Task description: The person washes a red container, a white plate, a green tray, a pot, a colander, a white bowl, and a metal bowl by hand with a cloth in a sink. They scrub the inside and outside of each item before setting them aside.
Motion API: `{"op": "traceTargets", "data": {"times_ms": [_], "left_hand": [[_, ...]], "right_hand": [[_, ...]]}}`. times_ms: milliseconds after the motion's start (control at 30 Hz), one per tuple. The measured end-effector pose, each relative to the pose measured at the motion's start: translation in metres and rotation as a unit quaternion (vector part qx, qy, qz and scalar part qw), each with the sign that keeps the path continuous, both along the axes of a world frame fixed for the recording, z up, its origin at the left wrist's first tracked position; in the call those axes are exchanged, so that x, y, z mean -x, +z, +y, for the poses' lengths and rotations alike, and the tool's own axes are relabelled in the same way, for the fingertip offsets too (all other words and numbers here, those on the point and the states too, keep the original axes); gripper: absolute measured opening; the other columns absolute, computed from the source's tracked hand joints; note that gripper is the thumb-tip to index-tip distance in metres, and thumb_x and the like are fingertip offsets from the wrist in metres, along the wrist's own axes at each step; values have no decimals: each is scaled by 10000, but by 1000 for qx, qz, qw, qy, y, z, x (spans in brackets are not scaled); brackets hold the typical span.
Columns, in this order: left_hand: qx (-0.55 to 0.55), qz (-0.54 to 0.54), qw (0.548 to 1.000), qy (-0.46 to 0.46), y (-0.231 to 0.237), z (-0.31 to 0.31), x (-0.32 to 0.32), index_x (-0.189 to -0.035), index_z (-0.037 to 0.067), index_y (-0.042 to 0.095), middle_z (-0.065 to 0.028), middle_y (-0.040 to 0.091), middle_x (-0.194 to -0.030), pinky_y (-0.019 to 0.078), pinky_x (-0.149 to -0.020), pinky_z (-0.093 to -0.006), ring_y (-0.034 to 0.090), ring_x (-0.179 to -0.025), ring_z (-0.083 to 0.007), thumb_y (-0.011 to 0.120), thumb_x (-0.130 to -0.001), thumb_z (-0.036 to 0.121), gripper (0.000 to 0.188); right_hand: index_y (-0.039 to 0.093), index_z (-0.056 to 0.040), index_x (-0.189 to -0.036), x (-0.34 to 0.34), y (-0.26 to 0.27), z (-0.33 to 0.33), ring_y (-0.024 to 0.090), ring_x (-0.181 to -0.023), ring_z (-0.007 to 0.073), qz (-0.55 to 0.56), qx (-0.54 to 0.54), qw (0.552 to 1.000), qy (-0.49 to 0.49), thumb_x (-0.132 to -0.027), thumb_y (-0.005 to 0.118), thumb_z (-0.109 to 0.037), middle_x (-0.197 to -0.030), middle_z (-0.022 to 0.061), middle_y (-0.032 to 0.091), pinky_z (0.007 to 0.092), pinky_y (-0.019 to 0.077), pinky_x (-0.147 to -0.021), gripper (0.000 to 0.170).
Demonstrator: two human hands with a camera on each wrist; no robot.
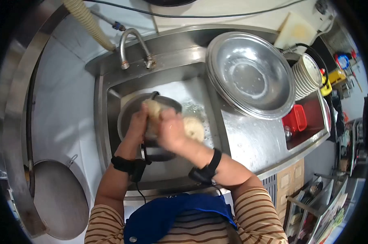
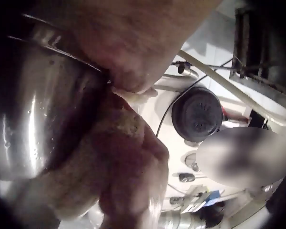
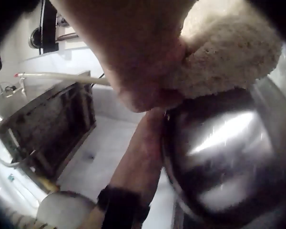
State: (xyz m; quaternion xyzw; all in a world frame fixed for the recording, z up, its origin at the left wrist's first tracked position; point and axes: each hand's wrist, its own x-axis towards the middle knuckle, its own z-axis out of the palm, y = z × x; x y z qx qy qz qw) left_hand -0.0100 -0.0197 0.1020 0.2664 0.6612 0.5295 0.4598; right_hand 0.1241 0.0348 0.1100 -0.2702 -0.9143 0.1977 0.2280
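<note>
In the head view a pale, fibrous loofah [image 1: 194, 128] crosses between both hands over the sink. My right hand [image 1: 172, 128], blurred, grips its middle; one end bulges out beside that hand, and its coarse weave shows in the right wrist view as a rough loofah [image 3: 229, 52]. The left hand [image 1: 137, 121] holds the other end, fingertips along its edge and partly hidden by the right hand. Under both hands sits a steel pot [image 1: 129, 110] with dark handles, standing in the sink. Its shiny wall [image 2: 33, 119] fills one side of the left wrist view.
The sink [image 1: 216, 101] has a tap [image 1: 131, 36] at its back left. Stacked steel basins [image 1: 249, 77] rest on the drainboard, beside stacked plates [image 1: 308, 77] and a red basket [image 1: 295, 118]. A wok [image 1: 60, 199] stands at the lower left. A hose [image 1: 88, 24] hangs behind.
</note>
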Motion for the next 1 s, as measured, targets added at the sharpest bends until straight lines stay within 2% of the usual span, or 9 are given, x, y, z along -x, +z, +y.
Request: {"op": "traceTargets", "data": {"times_ms": [133,367,467,533,733,800,900,933,1000], "left_hand": [[-29,-59,991,118,6,-12,7,-983,-15,583,-70,594,-923,469,-711,-289,566,-803,-143,477,-882,456,493],[-116,-181,966,145,28,-56,-1,-1019,-20,567,-85,604,-973,496,-738,-315,601,-846,-178,581,-860,233,299],[-122,-204,962,132,38,-75,0,-1030,-27,560,-89,608,-973,496,-746,-321,605,-847,-186,580,-856,191,280],[-134,-210,960,130,53,-85,-5,-1029,-30,559,-89,611,-967,493,-749,-323,605,-840,-188,581,-852,170,268],[-126,5,987,97,68,-113,1,-1126,-28,468,-115,585,-988,435,-829,-312,553,-947,-210,619,-773,191,442],[-173,-59,981,61,135,-109,-47,-1061,-46,501,-120,585,-977,408,-846,-286,533,-979,-198,601,-762,207,404],[-209,31,977,28,181,-111,-82,-948,-45,571,-101,608,-908,429,-786,-280,565,-892,-190,653,-710,226,369],[-224,79,970,-58,201,-109,-95,-912,-42,587,-89,621,-877,443,-737,-278,583,-826,-190,694,-671,239,385],[-239,129,951,-148,219,-94,-114,-876,-39,603,-76,633,-846,456,-688,-277,601,-760,-190,734,-632,252,401]], "right_hand": [[624,-127,-1045,-14,-12,-34,486,-848,305,201,110,970,-83,-590,565,9,-853,106,507,378,414,-714,479],[637,-164,-1032,-13,-20,24,508,-946,324,165,286,927,-177,-689,542,-61,-925,150,550,400,425,-799,370],[665,-163,-974,-26,-65,32,549,-921,308,7,318,921,-226,-753,527,-134,-979,149,559,383,438,-798,262],[671,-154,-918,-40,-110,25,556,-959,297,-168,152,957,-180,-769,528,-236,-1035,145,570,383,437,-838,222],[600,-145,-1106,-95,-140,-12,443,-1159,324,-439,279,854,-10,-753,585,-307,-1198,97,530,405,373,-952,388],[602,-142,-1104,-97,-141,-16,471,-1132,303,-353,163,921,-5,-752,586,-317,-1189,94,539,403,388,-930,393],[596,-121,-1095,-103,-95,-17,503,-1071,292,-285,123,949,53,-738,588,-251,-1150,118,556,396,415,-872,380],[592,-109,-1093,-101,-104,-20,504,-1058,299,-292,115,947,71,-727,585,-216,-1149,133,550,400,423,-851,382],[585,-95,-1092,-100,-186,-22,470,-1084,323,-68,86,993,32,-688,574,-155,-1167,157,521,391,413,-856,409]]}}
